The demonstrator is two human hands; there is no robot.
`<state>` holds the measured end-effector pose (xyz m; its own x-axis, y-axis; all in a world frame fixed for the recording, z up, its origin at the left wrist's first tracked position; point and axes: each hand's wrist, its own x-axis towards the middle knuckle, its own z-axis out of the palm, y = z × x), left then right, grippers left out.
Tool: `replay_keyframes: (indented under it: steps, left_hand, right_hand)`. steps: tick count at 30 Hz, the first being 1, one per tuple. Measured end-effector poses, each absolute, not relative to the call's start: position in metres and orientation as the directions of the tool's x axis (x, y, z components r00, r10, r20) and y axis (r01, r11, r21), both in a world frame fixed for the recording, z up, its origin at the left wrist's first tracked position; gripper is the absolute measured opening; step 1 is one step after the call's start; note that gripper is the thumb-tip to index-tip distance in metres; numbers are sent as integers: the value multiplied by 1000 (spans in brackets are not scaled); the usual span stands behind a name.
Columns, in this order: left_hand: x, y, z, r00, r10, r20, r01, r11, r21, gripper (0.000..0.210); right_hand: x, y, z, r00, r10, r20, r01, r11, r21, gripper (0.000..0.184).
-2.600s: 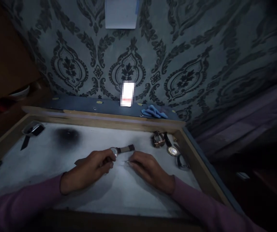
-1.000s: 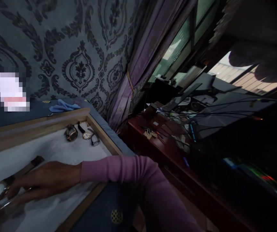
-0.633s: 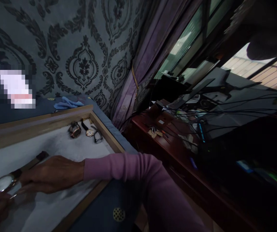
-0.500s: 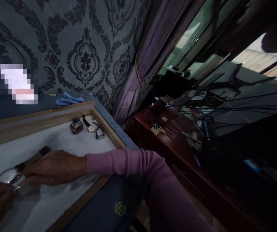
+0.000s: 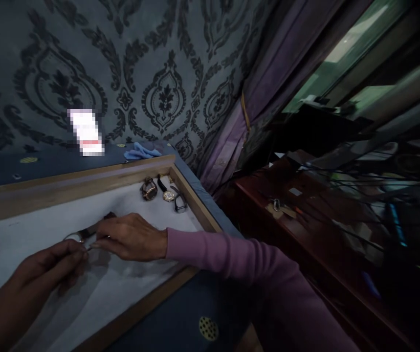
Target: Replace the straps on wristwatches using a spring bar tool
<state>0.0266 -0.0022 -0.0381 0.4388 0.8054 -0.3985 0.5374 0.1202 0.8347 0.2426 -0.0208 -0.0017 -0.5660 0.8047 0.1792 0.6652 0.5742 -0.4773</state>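
Note:
A wristwatch with a round light face and a dark strap is between my hands, over the white floor of a shallow wooden tray. My left hand is closed in a pinch at the near side of its case. From the right, my right hand is closed at the strap, its fingertips almost meeting the left ones. Something thin and pale shows between the fingertips; its kind is unclear. The strap's far end sticks out beyond my right knuckles. My fingers partly cover the watch.
Three other watches lie in the tray's far right corner, among them a gold-faced watch. Behind the tray are a blue cloth and a blurred-out bright item. A cluttered reddish desk stands to the right, beside a purple curtain.
The view has turned left, so everything sits further right in the picture. More of my left hand and forearm shows. Both hands stay at the wristwatch, whose face is now more covered.

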Motion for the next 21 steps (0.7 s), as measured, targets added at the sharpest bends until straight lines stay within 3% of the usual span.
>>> replay_keyframes:
  steps: [5,12,16,21]
  left_hand:
    - [36,-5,-25,501,801,-327,346,161,924,40]
    - [40,-4,-21,463,826,-320,292,199,936,36]
    - [41,-7,-15,486,834,-260,242,157,957,36]
    - [36,-10,-10,519,840,-154,188,63,980,27]
  right_hand:
    - [243,-19,-9,-555,806,204,651,575,-496,18]
    - [248,-19,-18,-519,793,320,559,598,-574,1]
    - [247,-20,-17,-464,810,357,492,572,-656,12]
    - [243,-19,-16,-487,792,367,452,588,-671,21]
